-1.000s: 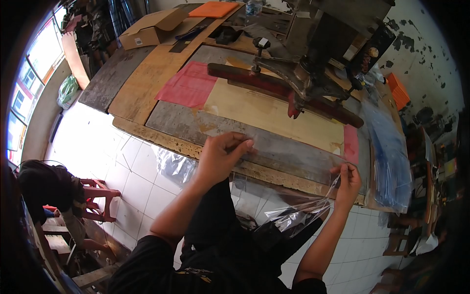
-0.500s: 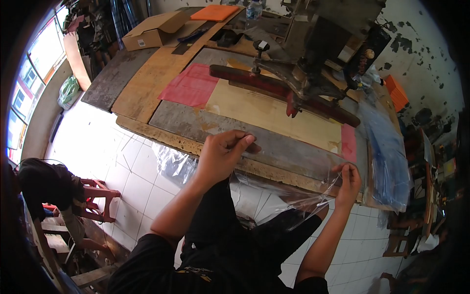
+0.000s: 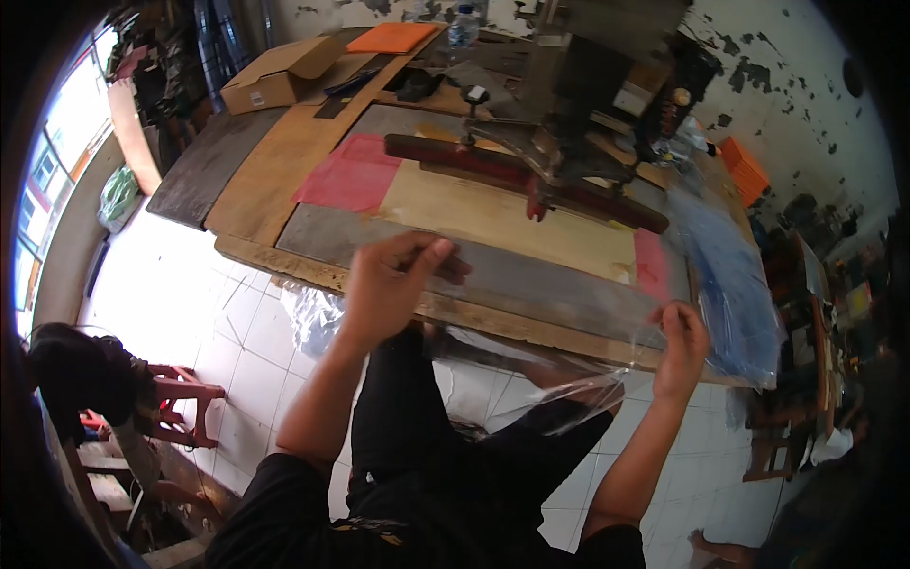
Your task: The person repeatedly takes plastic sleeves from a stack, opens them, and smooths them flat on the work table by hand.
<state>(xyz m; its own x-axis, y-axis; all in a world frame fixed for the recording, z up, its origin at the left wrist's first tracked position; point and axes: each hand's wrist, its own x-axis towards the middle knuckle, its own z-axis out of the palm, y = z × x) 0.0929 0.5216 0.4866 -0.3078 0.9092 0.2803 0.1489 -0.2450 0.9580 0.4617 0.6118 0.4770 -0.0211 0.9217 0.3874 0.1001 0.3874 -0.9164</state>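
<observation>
A thin clear plastic sheet (image 3: pixel 578 391) stretches between my hands and hangs over the front edge of the worktable. My left hand (image 3: pixel 393 284) is closed, thumb pressed to the fingers, pinching the sheet's left side; the film there is faint. At the other end my right hand (image 3: pixel 681 349) pinches the right side, where the plastic gathers in shiny folds. Beyond both hands lies a metal plate (image 3: pixel 327 230) bearing a cream strip (image 3: pixel 512 223) with pink pieces (image 3: pixel 351 173) at its ends. Above the strip sits the dark red bar (image 3: pixel 512 175) of a press.
Blue-tinted plastic sheets (image 3: pixel 725 294) drape over the table's right side. A cardboard box (image 3: pixel 280 76), an orange folder (image 3: pixel 391 38) and a water bottle (image 3: pixel 464 28) stand at the back. To the left, another person (image 3: pixel 85 370) is near a red stool (image 3: pixel 190 403).
My left hand has shifted left and slightly up, while the right hand has moved a little to the right, so they are farther apart. The camera view has shifted somewhat.
</observation>
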